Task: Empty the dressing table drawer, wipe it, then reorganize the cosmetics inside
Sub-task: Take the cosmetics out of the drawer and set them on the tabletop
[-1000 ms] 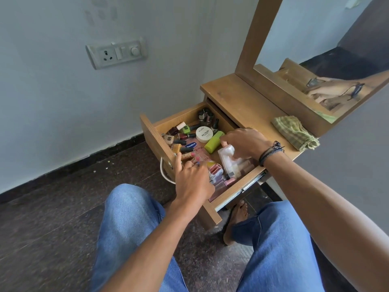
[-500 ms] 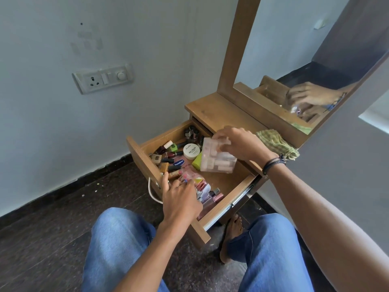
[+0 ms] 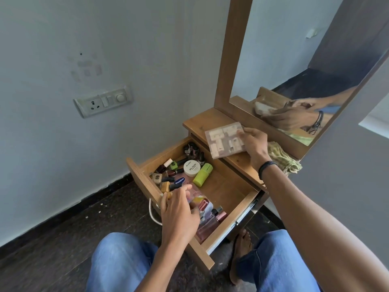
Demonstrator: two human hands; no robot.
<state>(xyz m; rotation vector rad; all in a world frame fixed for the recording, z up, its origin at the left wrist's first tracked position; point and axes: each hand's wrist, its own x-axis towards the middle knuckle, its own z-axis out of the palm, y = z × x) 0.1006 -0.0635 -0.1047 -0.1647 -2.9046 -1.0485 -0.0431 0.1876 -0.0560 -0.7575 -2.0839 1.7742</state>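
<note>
The right hand (image 3: pixel 254 144) is gripping a clear compartment case (image 3: pixel 226 140) just above the tabletop (image 3: pixel 202 121). The left hand (image 3: pixel 179 209) is curling among cosmetics (image 3: pixel 190 168) in the open drawer (image 3: pixel 223 190); whether it's grasping anything, I can't tell.

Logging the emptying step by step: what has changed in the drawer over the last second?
The right hand lifted the clear plastic compartment box out of the wooden drawer, up over the wooden tabletop. The left hand stays among the front cosmetics; white round jar and lime-green bottle unmoved.
</note>
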